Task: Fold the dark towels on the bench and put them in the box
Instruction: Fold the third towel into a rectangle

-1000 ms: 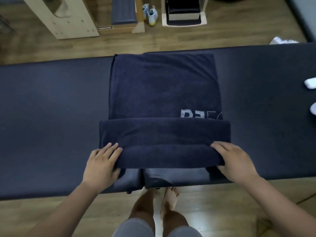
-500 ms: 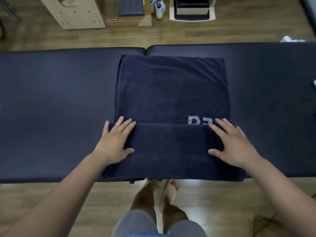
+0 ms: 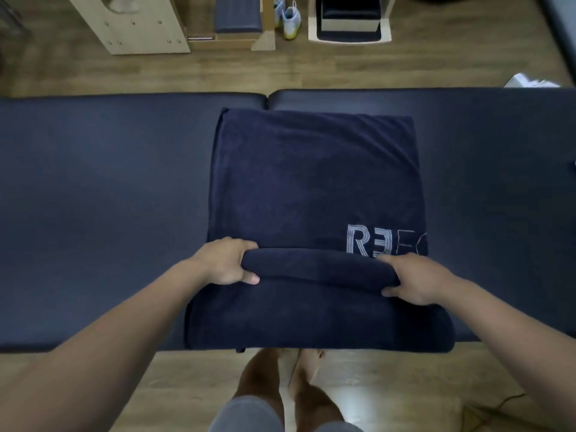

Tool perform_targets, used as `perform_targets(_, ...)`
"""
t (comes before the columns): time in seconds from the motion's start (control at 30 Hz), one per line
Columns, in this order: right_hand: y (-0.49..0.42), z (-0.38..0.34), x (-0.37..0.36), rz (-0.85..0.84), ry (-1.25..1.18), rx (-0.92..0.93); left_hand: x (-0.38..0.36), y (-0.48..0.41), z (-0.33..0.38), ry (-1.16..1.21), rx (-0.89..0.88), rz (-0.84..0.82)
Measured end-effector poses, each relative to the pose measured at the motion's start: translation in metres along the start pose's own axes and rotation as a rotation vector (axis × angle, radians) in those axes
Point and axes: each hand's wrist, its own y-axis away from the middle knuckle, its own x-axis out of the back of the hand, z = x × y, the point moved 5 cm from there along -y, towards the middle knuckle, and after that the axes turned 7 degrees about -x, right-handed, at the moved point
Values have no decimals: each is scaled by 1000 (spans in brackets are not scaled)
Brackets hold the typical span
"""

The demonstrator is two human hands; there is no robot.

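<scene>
Dark towel (image 3: 311, 188) lies flat on the padded bench (image 3: 93, 213), with a thick fold of it bunched up right between the two hands. Left hand (image 3: 226, 261) curls round the fold's left end, thumb on the near side. Right hand (image 3: 414, 282) grips the right end the same way. Pale lettering (image 3: 371, 240) sits just beyond the right hand. Far past both hands, pale shoes (image 3: 288, 17) stand on the wooden floor (image 3: 343, 70).
</scene>
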Motion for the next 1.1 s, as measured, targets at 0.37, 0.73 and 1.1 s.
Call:
perform_targets(0.37,-110,5,150,182,5,-142,133,-107,-13,-84,-13,306)
perform_targets(0.73,17,6,61,912,221,152,71,41,43,-581,-432,831)
perform_targets(1.1,-1,4,34,511,41,69,11,9,23,-513,-66,443)
